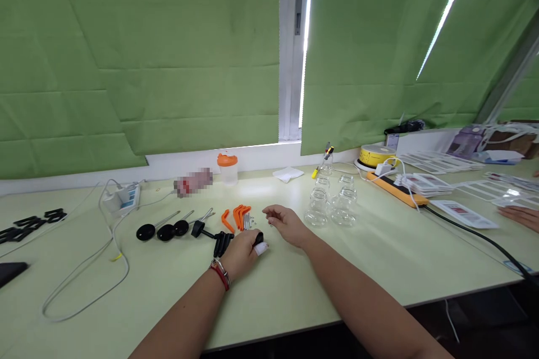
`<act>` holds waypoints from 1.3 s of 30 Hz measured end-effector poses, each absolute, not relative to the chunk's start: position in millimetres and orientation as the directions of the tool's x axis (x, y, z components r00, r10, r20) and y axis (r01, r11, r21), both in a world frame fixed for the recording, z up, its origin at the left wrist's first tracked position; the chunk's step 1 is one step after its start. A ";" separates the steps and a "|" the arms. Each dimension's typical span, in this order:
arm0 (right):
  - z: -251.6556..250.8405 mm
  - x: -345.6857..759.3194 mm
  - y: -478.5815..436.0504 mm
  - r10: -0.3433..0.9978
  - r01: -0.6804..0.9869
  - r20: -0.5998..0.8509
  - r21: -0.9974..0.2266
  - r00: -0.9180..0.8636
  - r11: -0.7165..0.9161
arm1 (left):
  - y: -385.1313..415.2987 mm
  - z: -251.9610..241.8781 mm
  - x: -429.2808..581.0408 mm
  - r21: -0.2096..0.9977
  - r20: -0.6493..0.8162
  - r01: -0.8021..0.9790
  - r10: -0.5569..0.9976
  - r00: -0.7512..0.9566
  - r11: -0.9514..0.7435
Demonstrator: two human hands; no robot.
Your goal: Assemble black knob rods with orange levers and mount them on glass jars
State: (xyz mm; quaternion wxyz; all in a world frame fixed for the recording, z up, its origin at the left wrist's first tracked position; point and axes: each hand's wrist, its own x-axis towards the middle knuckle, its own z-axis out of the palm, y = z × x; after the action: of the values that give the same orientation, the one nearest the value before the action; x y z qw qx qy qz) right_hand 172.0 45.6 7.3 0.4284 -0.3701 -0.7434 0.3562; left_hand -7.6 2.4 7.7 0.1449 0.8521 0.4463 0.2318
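Observation:
My left hand (pixel 242 255) is closed round a black plastic part (pixel 258 239), most of it hidden by the fingers. A small white piece (pixel 261 248) shows under that hand. To its right, my right hand (pixel 288 226) hovers low with its fingers half bent and a gap between thumb and forefinger. Tiny metal pieces lie close to its fingertips. Metal screws (pixel 247 222) and orange curved handles (pixel 241 215) are just beyond my hands. Black bars (pixel 222 243) lie against the left hand's outer side, beside a black disc with a rod (pixel 197 229).
Several black discs with metal rods (pixel 165 232) lie left. Upturned glass jars (pixel 319 207) stand right of my hands. Farther off are an orange-lidded cup (pixel 228 169), a white power strip (pixel 126 199) with cables, and an orange one (pixel 396 189). Another person's hand (pixel 520 217) rests far right.

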 end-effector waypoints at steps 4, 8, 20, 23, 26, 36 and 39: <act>18.7 163.3 35.1 0.855 -0.244 0.370 -0.923 -0.363 0.296 | 2.2 7.5 -7.1 0.450 0.271 0.698 0.830 0.487 -0.557; 21.8 160.7 29.8 0.817 -0.261 0.371 -0.924 -0.442 0.278 | 1.5 7.8 -6.9 0.446 0.271 0.697 0.827 0.493 -0.562; 19.1 162.7 29.4 0.744 -0.072 0.450 -0.874 -0.494 0.481 | 1.9 6.5 -7.8 0.442 0.267 0.708 0.834 0.482 -0.551; 19.3 164.6 29.0 0.726 0.034 0.459 -0.834 -0.513 0.551 | 2.2 6.0 -8.4 0.446 0.264 0.708 0.836 0.481 -0.548; 19.1 166.1 29.4 0.718 0.085 0.464 -0.808 -0.520 0.583 | 2.2 6.7 -8.5 0.452 0.259 0.704 0.836 0.484 -0.548; 24.7 168.4 28.1 0.657 0.123 0.493 -0.740 -0.570 0.661 | 3.2 6.5 -8.2 0.461 0.269 0.680 0.820 0.505 -0.570; 24.4 167.9 27.0 0.688 0.170 0.459 -0.750 -0.563 0.639 | 2.7 6.0 -8.3 0.452 0.274 0.690 0.824 0.495 -0.565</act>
State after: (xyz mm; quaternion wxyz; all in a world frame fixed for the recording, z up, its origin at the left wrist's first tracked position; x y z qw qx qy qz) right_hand 167.9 27.0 24.4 0.3874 -0.2619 -0.8182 0.3344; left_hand -8.3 2.7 6.0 0.1425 0.8529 0.4439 0.2350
